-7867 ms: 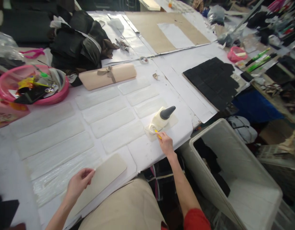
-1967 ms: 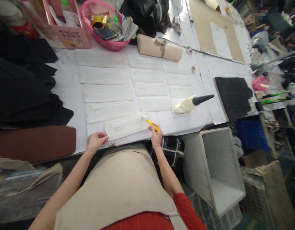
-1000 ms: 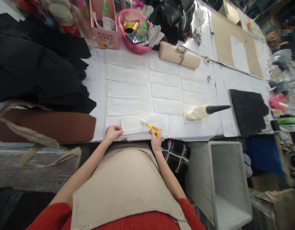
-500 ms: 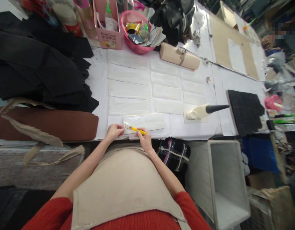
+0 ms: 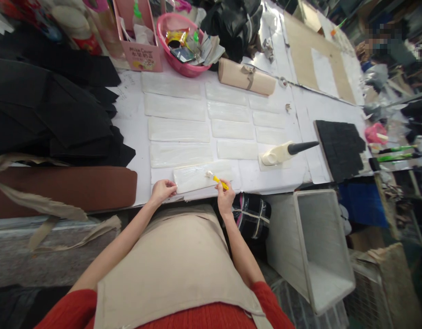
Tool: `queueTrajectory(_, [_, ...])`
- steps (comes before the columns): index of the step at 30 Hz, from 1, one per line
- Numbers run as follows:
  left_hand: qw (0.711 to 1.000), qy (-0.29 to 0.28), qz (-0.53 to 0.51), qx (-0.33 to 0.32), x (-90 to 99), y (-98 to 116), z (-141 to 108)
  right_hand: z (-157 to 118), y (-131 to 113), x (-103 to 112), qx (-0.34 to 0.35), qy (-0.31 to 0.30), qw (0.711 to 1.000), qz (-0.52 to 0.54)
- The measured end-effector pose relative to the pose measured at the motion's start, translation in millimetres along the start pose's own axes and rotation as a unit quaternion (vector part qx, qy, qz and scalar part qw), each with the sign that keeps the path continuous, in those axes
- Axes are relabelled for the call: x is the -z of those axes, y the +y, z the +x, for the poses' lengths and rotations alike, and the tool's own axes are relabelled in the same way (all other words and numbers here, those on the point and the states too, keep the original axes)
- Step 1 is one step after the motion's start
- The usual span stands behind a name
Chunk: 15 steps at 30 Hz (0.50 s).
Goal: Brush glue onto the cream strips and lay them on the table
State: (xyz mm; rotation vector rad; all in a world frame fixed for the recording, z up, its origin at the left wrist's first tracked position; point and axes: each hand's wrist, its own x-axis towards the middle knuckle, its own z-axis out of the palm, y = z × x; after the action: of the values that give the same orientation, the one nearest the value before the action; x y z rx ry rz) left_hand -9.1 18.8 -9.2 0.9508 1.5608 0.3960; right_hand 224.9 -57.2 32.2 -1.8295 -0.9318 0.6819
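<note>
My right hand (image 5: 226, 197) is closed round the yellow handle of a small brush (image 5: 218, 180). Its white-coated bristles touch a pale rectangular strip (image 5: 193, 177) whose surface looks wet and glossy. With fingers pinched, my left hand (image 5: 164, 189) grips the strip's lower left corner at the table's near edge. Several similar whitish strips (image 5: 178, 130) lie in rows beyond it. To the right, a cream squeeze bottle (image 5: 277, 154) with a long black nozzle lies on its side on one of the small pieces.
Black sheets (image 5: 53, 109) are heaped on the left behind a brown padded piece (image 5: 66, 189). A pink basin (image 5: 183, 66) of small items and a tied beige roll (image 5: 247, 77) stand at the back. A black stack (image 5: 343, 148) lies right; below the edge is a grey bin (image 5: 320, 246).
The brush in my right hand has moved rightward along the strip, from its left end to past its middle. My left hand stays at the corner. The whole view has shifted slightly.
</note>
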Motion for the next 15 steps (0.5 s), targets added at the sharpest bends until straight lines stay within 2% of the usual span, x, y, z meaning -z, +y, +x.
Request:
queueTrajectory(2, [1.0, -0.003, 0.007, 0.0, 0.5, -0.5, 0.8, -3.2, -3.8, -8.1, 0.018, -0.007, 1.0, 0.006])
queueTrajectory(6, [1.0, -0.006, 0.018, -0.008, 1.1, -4.2, 3.4, -8.8, -4.1, -31.7, 0.01, -0.097, 0.993, 0.072])
queueTrajectory(8, [0.999, -0.005, 0.027, -0.016, 1.0, -6.0, 4.1, -3.1, -0.3, -30.3, -0.008, -0.081, 0.993, 0.081])
queueTrajectory(10, [0.999, -0.002, 0.035, -0.022, 0.6, -6.8, 3.7, 7.1, 3.9, -14.7, -0.009, -0.029, 0.999, 0.044])
queueTrajectory(12, [0.999, 0.004, 0.037, -0.023, -0.3, -6.8, 2.3, 18.1, 7.4, 9.7, 0.008, 0.012, 1.0, -0.014])
queueTrajectory(15, [0.999, 0.017, 0.038, -0.024, -1.9, -5.9, -0.4, 29.5, 11.1, 42.7, 0.031, 0.018, 0.998, -0.048])
